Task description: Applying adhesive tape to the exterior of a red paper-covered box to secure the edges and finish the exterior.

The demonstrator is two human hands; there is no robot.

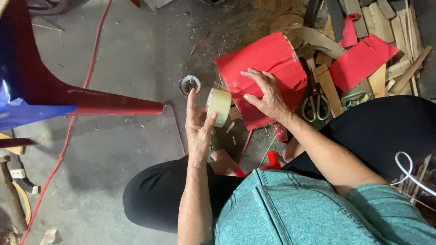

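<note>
The left hand (198, 121) gripped a tape roll (219, 106) between thumb and fingers, holding it upright above the floor (118, 68), just beside the red sheet (265, 68). The right hand (265, 93) lay flat on that sheet, fingers spread, pressing it down. Scissors (316, 105) lay just right of the sheet, near wood scraps (386, 27) and another red piece (361, 59). A small round tin (189, 84) sat near the roll

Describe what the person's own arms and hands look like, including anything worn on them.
Both hands, left hand and right hand, are bare, with no gloves, rings or watch visible. The forearms are bare too. A teal heathered short-sleeved shirt covers the upper arm, its sleeve ending above the right elbow.
</note>
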